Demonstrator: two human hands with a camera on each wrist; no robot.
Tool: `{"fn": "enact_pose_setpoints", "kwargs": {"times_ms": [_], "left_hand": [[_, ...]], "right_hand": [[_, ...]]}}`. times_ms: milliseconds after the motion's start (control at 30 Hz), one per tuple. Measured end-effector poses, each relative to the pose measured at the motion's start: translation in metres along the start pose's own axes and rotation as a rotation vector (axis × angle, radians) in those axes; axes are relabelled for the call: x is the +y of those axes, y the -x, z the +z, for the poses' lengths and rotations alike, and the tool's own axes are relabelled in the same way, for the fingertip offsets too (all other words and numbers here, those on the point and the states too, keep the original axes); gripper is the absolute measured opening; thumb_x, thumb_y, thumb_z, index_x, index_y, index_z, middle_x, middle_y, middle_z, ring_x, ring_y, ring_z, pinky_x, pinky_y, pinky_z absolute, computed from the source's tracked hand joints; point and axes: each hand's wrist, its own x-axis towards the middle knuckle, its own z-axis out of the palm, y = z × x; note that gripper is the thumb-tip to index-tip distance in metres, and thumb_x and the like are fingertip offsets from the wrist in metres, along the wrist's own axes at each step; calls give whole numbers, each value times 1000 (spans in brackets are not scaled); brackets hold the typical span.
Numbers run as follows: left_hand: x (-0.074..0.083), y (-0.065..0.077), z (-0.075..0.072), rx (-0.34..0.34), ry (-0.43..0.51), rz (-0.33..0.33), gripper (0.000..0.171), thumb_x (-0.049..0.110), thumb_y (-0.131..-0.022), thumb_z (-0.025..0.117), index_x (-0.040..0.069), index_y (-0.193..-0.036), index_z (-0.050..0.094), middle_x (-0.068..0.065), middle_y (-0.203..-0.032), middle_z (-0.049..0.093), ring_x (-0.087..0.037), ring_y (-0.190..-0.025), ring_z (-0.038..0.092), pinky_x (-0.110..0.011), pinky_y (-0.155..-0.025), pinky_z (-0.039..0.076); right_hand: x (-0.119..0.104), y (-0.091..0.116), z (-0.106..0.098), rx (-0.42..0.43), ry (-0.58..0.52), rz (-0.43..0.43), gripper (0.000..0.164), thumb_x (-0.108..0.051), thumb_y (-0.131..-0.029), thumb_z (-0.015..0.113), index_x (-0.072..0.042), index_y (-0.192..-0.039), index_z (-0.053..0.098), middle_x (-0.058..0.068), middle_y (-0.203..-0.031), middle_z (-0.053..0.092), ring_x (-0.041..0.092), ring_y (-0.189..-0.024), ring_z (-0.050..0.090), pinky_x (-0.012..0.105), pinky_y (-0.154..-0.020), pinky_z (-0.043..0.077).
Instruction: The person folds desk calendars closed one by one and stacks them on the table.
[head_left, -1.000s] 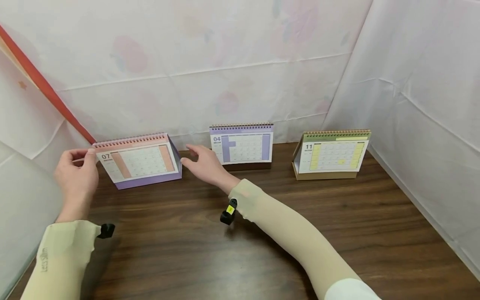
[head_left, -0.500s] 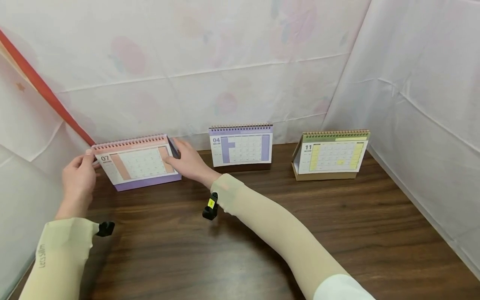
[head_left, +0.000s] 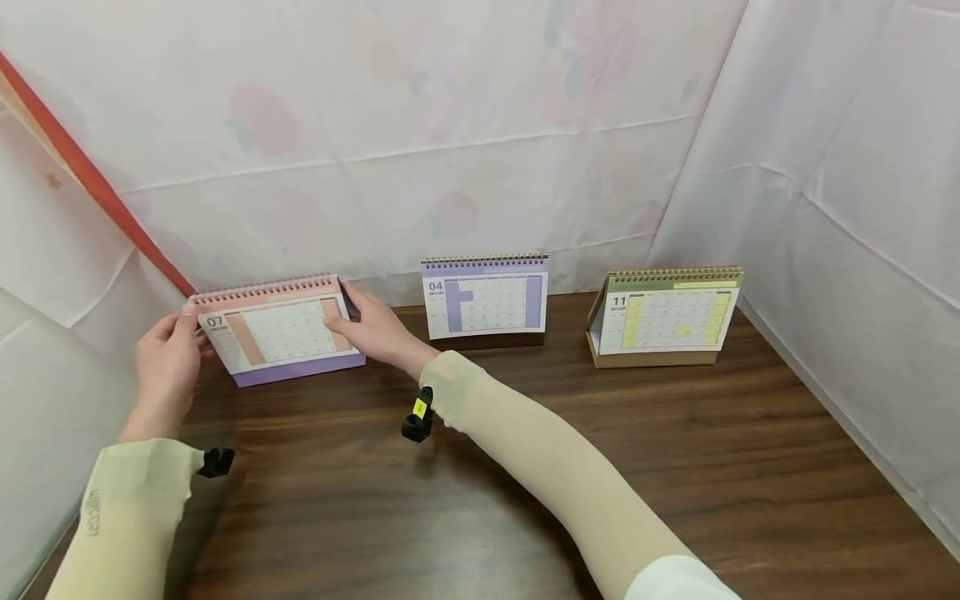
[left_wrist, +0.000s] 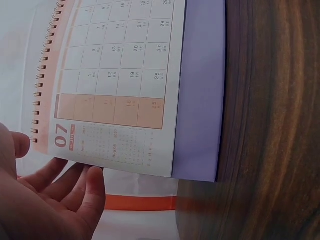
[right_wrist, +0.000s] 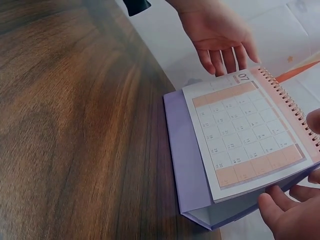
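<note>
A desk calendar [head_left: 281, 325] with a pink 07 page and a purple base stands at the left on the wooden table. My left hand [head_left: 168, 362] is at its upper left corner. In the left wrist view, the left thumb is beside the spiral binding and the curled fingers [left_wrist: 92, 187] reach behind the side edge. Around the calendar's right edge my right hand [head_left: 378, 329] holds on, thumb over the front page. In the right wrist view, the right fingers [right_wrist: 272, 207] lie against its open side; how firmly either hand grips is unclear.
A purple 04 desk calendar [head_left: 486, 304] stands upright near the middle back. Farther right is a green and yellow 11 desk calendar [head_left: 667, 317]. White cloth walls [head_left: 375, 183] border the table [head_left: 337, 500], with a red ribbon [head_left: 105, 187] at the left.
My right hand has moved left, from beside the 07 calendar onto its right edge. The left hand has shifted slightly down and right at the corner. The calendar stays in place.
</note>
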Motion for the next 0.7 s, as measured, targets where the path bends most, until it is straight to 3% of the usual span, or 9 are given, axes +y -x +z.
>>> {"fn": "enact_pose_setpoints", "kwargs": {"times_ms": [133,367,600,700], "left_hand": [[2,0,1,18,-15,6,50,55,-96,53,18,-130,60,10,-105,53,-2,-91,54,-12,-63,48],[2,-1,1,13,-16,-4,69,60,-94,52,15,-147,51,9,-107,53,-4,-89,54,-12,-62,48],[3,1,0,13,-1,-47,75,64,-93,49,16,-150,47,-1,-127,50,-6,-83,56,-14,-61,46],[3,2,0,9,-6,-53,76,64,-94,48,14,-151,45,-2,-127,49,-7,-83,55,-15,-60,47]], "right_hand": [[0,-1,0,7,-27,12,70,-35,-101,58,-19,-160,23,2,-150,44,10,-124,53,19,-91,46],[1,-1,-2,12,-61,9,64,-31,-102,57,-21,-159,28,-3,-151,44,11,-122,56,22,-94,46],[1,1,0,15,-52,13,64,-30,-102,57,-20,-158,28,-1,-152,43,11,-124,54,21,-94,46],[0,2,1,22,-38,14,65,-29,-101,57,-18,-158,28,0,-154,41,10,-127,51,20,-97,43]]}}
